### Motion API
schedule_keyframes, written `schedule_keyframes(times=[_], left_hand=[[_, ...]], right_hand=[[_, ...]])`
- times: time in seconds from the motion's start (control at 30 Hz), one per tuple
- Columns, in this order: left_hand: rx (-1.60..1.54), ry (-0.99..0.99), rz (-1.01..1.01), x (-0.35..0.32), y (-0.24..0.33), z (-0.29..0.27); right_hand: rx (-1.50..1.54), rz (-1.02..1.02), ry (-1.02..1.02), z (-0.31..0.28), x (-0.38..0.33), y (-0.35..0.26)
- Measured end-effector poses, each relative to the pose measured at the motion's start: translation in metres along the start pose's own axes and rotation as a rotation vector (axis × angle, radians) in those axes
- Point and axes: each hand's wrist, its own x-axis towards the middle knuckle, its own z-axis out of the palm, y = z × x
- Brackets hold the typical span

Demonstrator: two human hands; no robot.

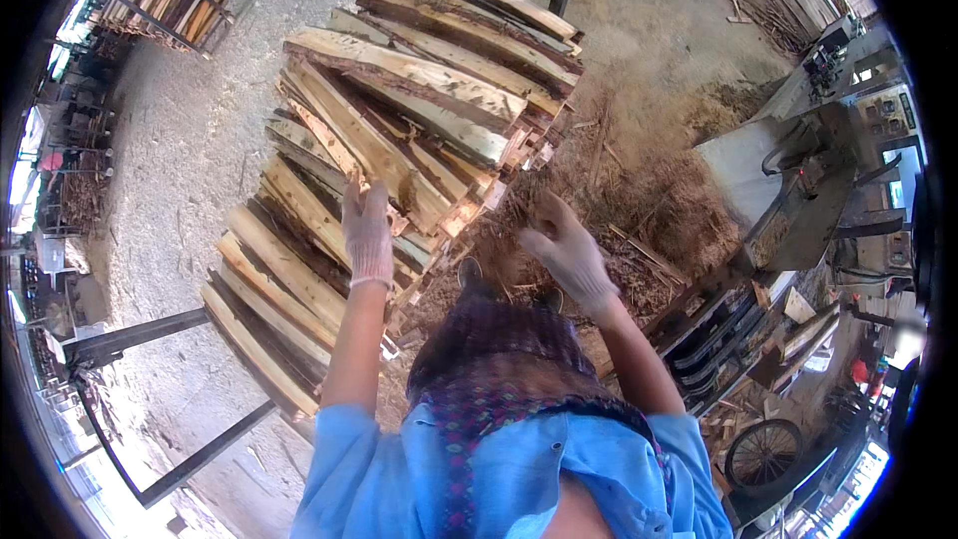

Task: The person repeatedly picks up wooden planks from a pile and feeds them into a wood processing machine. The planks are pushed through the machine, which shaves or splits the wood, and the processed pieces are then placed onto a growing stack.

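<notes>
Sawdust-strewn workshop ground (180, 160) surrounds stacked pale, bark-edged wooden planks (371, 142) under a white-gloved left hand (367, 232), finger grip unclear, while the empty white-gloved right hand (571, 256), thumb spread, hangs beside them, apparently mid-handling, which calls for a two-handed hold.

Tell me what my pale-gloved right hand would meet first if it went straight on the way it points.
Your pale-gloved right hand would probably meet the stack of long, pale-brown wooden slabs, at their cut ends, though how its height compares is unclear.
</notes>
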Motion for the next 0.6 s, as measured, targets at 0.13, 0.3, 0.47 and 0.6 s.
schedule_keyframes(times=[0.13, 0.3, 0.47, 0.6], left_hand=[[-0.069, -0.119, -0.225, 0.055, -0.016, -0.006], [0.032, -0.132, -0.241, 0.052, 0.009, 0.006], [0.03, -0.144, -0.145, 0.038, 0.017, 0.008], [-0.114, -0.086, -0.149, 0.031, 0.022, 0.0]], right_hand=[[0.107, 0.197, -0.046, 0.078, 0.053, -0.034], [-0.223, 0.419, 0.024, 0.107, 0.062, -0.08], [-0.082, 0.368, 0.07, 0.109, 0.045, -0.092], [-0.02, 0.295, 0.106, 0.128, 0.031, -0.065]])
